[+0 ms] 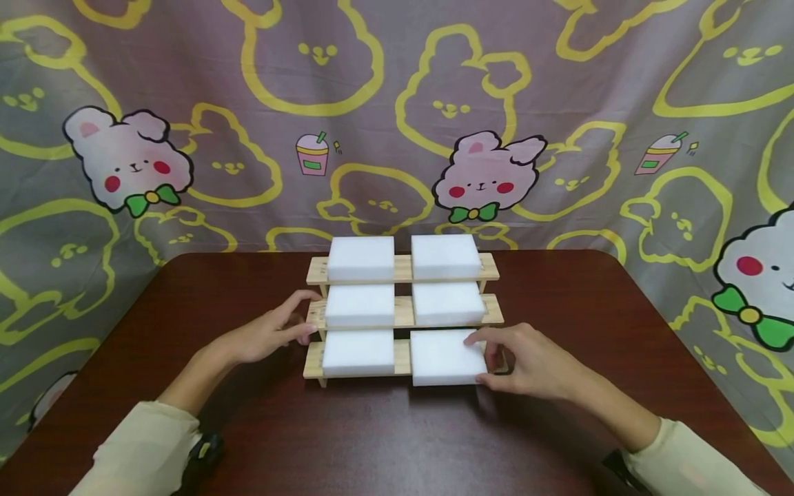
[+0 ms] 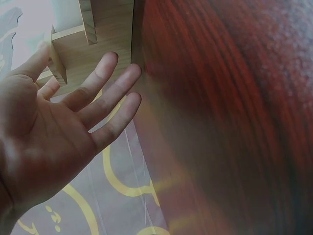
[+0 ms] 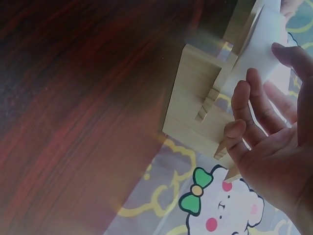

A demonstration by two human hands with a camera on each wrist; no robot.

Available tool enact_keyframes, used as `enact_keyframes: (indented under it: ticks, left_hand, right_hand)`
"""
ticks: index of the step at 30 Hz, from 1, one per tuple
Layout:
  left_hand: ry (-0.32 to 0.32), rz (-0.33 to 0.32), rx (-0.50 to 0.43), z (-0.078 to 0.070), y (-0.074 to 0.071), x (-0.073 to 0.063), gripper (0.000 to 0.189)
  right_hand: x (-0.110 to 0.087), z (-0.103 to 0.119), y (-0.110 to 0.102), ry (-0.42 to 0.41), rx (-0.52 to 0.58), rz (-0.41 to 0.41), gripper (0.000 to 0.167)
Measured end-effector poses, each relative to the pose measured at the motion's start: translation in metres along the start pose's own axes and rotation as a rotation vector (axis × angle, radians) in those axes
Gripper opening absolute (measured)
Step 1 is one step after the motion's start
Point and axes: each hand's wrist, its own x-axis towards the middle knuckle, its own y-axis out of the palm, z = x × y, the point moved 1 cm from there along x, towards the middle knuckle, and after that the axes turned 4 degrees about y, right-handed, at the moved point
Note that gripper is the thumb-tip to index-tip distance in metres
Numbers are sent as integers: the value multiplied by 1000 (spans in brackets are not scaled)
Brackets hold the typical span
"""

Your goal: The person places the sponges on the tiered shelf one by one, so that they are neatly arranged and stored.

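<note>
A three-tier wooden rack (image 1: 403, 311) stands on the table, a pair of white foam blocks on each tier. My left hand (image 1: 273, 332) is at the rack's left end, thumb and index finger pinching the end of the middle board; its other fingers extend loosely in the left wrist view (image 2: 54, 122). At the lower right, my right hand (image 1: 533, 362) holds a white foam block (image 1: 443, 355), thumb at the front corner and index finger on top. This block juts forward past the bottom board's front edge. Beside it sits the lower left block (image 1: 358, 351).
Two blocks (image 1: 360, 303) (image 1: 448, 302) lie on the middle tier, and two more (image 1: 361, 256) (image 1: 444, 255) on the top one. Beneath everything is a dark reddish-brown table (image 1: 397, 441). A patterned curtain (image 1: 372, 138) hangs right behind the table's far edge.
</note>
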Motion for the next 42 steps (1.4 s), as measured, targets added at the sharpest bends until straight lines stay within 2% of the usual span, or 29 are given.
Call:
enact_keyframes:
  ticks: [11, 18, 29, 42]
  left_hand:
    - [-8, -3, -1, 0, 0, 0, 52]
    - [0, -4, -8, 0, 0, -1, 52]
    - [-14, -4, 0, 0, 0, 0, 52]
    - [-14, -3, -2, 1, 0, 0, 52]
  right_hand:
    - [4, 0, 0, 23, -94, -52, 38]
    - [3, -1, 0, 7, -147, -75, 36]
    - [6, -8, 3, -13, 37, -75, 38]
    - [6, -10, 4, 11, 42, -79, 39]
